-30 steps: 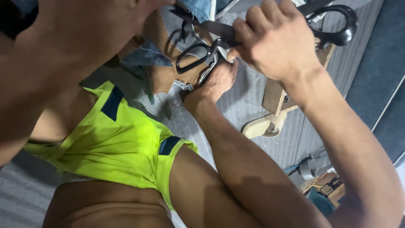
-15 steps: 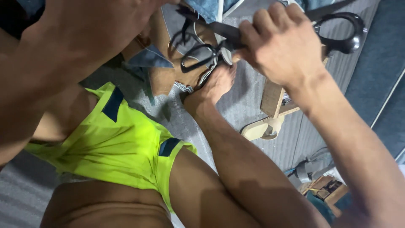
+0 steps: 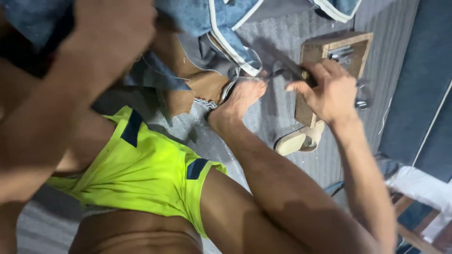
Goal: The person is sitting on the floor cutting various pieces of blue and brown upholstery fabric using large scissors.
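Right hand lowered onto dark scissors beside wooden box, fingers closed around them; left hand gripping denim fabric.

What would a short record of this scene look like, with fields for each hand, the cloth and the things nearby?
left hand: raised near the lens, blurred, against the blue denim cloth
right hand: closed on large dark metal scissors
foot: pressing the cloth's white-trimmed edge down
wooden box: beside the right hand, metal parts inside
beige sandal: lies on the grey ribbed mat
clothing: bright yellow-green shorts
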